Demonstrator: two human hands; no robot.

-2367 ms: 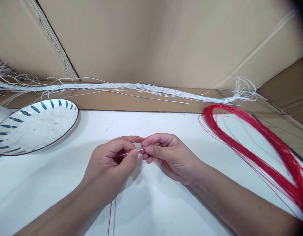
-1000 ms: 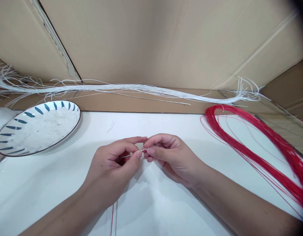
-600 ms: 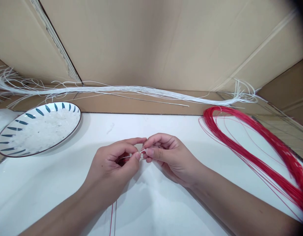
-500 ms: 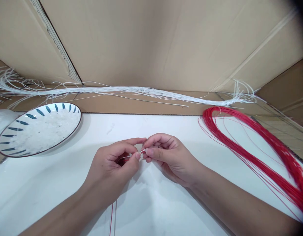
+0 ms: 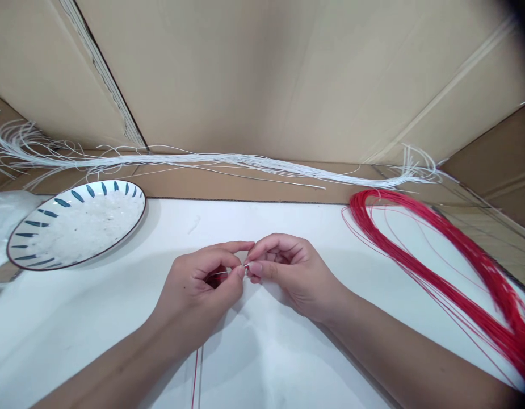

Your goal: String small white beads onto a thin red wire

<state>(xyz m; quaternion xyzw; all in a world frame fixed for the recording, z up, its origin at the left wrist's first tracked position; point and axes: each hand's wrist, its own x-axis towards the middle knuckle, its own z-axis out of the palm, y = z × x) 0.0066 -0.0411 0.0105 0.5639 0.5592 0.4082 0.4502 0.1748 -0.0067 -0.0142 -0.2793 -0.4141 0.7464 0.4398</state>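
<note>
My left hand (image 5: 206,284) is closed, thumb and forefinger pinching a thin white cord (image 5: 221,272) at the middle of the table. Against it, fingertips almost touching, my right hand (image 5: 290,272) pinches the same bit of cord, where a small white and red piece shows between the fingers. Whether that piece is a knot or cord ends is too small to tell. Below my left wrist a red cord (image 5: 195,378) runs down toward the near edge, with a greyish line beside it. My fingertips hide most of what they grip.
At the left stands an oval plate (image 5: 26,241) with blue-green strokes, holding small clear bits. Beside it lies a clear plastic bag (image 5: 7,227). A bundle of white cords (image 5: 228,161) stretches along the cardboard wall (image 5: 228,74). Looped red cords (image 5: 419,272) lie on the right.
The view has shifted slightly, so the plate and hands appear a little further right. My fingertips have drawn closer together, and less of the white cord shows between them.
</note>
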